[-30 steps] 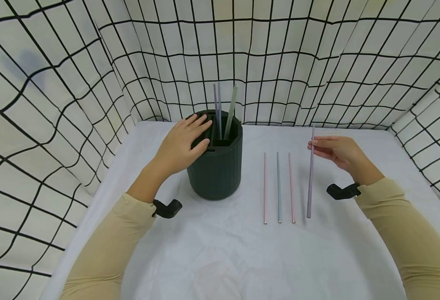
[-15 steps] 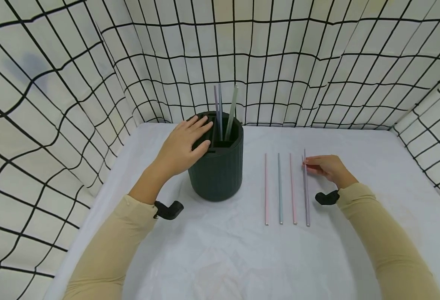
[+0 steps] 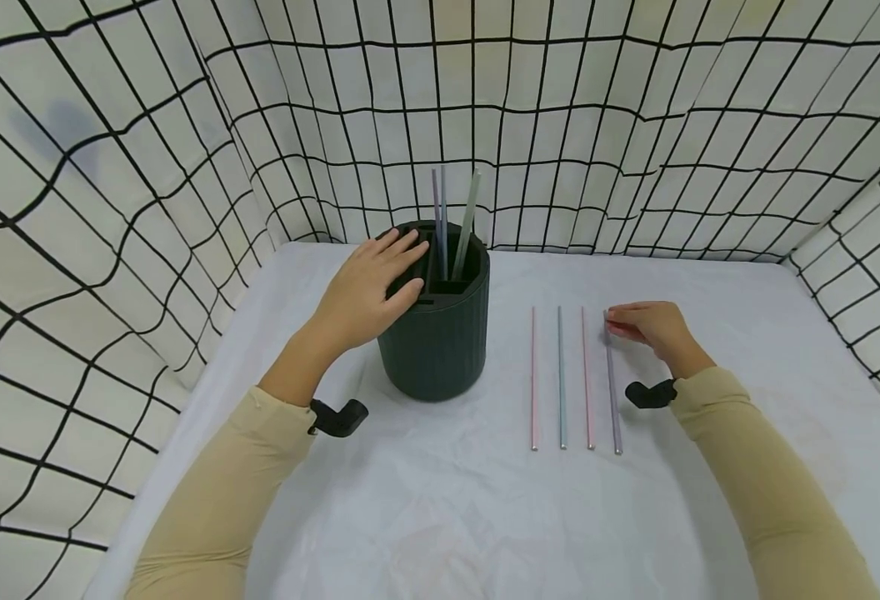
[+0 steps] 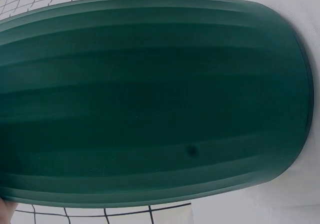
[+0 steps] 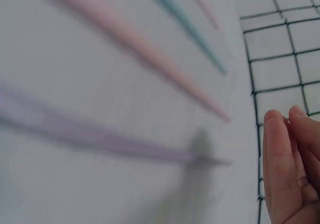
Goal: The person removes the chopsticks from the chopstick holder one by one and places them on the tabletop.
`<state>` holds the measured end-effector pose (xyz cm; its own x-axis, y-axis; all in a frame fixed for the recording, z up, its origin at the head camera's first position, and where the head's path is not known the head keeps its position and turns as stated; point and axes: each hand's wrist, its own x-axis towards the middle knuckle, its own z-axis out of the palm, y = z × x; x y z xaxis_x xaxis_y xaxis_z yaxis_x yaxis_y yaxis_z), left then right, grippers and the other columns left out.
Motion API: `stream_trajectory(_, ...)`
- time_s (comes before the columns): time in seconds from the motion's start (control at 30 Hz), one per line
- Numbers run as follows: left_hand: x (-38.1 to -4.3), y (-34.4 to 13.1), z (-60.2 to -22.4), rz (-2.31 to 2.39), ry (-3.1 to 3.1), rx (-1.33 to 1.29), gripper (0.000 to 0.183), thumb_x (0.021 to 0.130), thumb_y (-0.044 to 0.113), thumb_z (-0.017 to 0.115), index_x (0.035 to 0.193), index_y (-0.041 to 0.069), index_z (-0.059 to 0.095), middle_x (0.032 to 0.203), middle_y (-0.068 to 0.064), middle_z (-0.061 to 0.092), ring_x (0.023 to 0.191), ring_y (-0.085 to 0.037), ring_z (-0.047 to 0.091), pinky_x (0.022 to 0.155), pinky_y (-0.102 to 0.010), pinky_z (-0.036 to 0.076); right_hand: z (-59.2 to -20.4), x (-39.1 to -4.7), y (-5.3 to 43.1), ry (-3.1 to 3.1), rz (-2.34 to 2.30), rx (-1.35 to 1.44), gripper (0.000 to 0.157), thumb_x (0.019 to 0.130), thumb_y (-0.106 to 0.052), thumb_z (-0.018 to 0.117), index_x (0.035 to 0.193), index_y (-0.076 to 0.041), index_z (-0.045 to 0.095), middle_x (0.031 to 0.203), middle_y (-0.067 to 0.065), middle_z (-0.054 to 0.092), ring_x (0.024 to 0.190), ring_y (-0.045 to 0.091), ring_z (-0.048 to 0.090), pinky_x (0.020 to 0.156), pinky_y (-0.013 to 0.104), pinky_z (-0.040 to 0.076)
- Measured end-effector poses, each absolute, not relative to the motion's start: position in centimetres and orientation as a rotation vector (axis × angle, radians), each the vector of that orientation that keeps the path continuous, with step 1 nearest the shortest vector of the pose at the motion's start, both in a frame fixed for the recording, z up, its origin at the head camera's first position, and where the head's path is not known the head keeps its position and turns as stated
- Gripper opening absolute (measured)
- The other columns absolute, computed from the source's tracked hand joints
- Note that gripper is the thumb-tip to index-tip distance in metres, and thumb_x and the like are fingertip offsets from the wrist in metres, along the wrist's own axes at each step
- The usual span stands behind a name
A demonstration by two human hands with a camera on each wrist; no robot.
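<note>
White-covered counter (image 3: 447, 517), black mesh (image 3: 473, 108) standing behind it and at both sides. Right hand (image 3: 653, 325): my fingers are extended, thumb and fingertips drawn nearly together, with nothing held. Lavender stick (image 3: 613, 392) lies on the counter, its far tip just beside those fingertips; the right wrist view shows them apart from it. Left hand (image 3: 368, 287): my fingers are straight, thumb set apart, laid over the left part of the rim of the dark green holder (image 3: 436, 354). Holder stands upright, divided inside. It contains a purple stick (image 3: 436, 200) and a blue stick (image 3: 443, 221), both nearly upright, and a pale green stick (image 3: 467, 225), tilted. Between holder and lavender stick lie, left to right, a pink stick (image 3: 534, 379), a teal stick (image 3: 562, 379) and a second pink stick (image 3: 587, 379), roughly parallel and apart. Black wrist devices (image 3: 338, 417) sit at both my cuffs.
</note>
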<state>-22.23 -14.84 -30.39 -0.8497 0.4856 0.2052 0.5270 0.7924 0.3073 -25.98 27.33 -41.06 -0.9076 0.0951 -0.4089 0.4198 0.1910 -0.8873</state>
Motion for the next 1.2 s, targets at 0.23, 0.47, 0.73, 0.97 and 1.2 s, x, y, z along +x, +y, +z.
stream_trajectory(0.23, -22.2, -14.9, -30.3, -0.544, -2.85, -0.804, 0.056, 0.104, 0.038, 0.041, 0.156, 0.017, 0.035, 0.165, -0.003, 0.026, 0.156, -0.027, 0.015, 0.129, -0.047, 0.009, -35.7, -25.7, 22.2, 2.252, -1.94, 0.151, 0.048, 0.094, -0.018, 0.069, 0.134, 0.006, 0.058, 0.091, -0.013, 0.075, 0.088, 0.0, 0.073, 0.089, 0.022, 0.058)
stream_trajectory(0.47, -22.3, -14.7, -30.2, -0.554, -2.847, -0.81, 0.056, 0.104, 0.038, 0.04, 0.156, 0.017, 0.036, 0.165, -0.004, 0.026, 0.156, -0.026, 0.015, 0.129, -0.047, 0.01, -31.7, -25.3, 17.2, 2.332, -1.984, -0.057, 0.037, 0.094, -0.021, 0.069, 0.124, 0.0, 0.067, 0.099, -0.008, 0.076, 0.094, 0.005, 0.073, 0.092, 0.024, 0.057)
stream_trajectory(0.73, -22.3, -14.6, -30.2, -0.547, -2.858, -0.81, 0.057, 0.104, 0.039, 0.04, 0.156, 0.016, 0.035, 0.165, -0.004, 0.026, 0.156, -0.027, 0.015, 0.129, -0.047, 0.009, -30.1, -25.6, 13.4, 2.332, -2.164, -0.213, 0.038, 0.088, -0.016, 0.075, 0.121, 0.003, 0.069, 0.112, 0.004, 0.075, 0.094, 0.006, 0.073, 0.092, 0.025, 0.058)
stream_trajectory(0.97, -22.3, -14.5, -30.2, -0.544, -2.866, -0.806, 0.057, 0.104, 0.039, 0.04, 0.156, 0.017, 0.035, 0.165, -0.003, 0.026, 0.156, -0.026, 0.015, 0.129, -0.047, 0.01, -29.4, -26.0, 10.9, 2.436, -2.129, -0.266, 0.035, 0.088, -0.019, 0.076, 0.117, 0.0, 0.073, 0.114, 0.009, 0.075, 0.094, 0.007, 0.073, 0.094, 0.028, 0.059)
stream_trajectory(1.2, -22.2, -14.6, -30.3, -0.54, -2.872, -0.797, 0.057, 0.104, 0.04, 0.039, 0.156, 0.017, 0.035, 0.165, -0.003, 0.026, 0.156, -0.026, 0.014, 0.129, -0.048, 0.01, -29.0, -26.5, 9.3, 2.561, -2.032, -0.329, 0.035, 0.087, -0.026, 0.077, 0.116, -0.006, 0.075, 0.117, 0.009, 0.074, 0.105, 0.015, 0.071, 0.096, 0.033, 0.058)
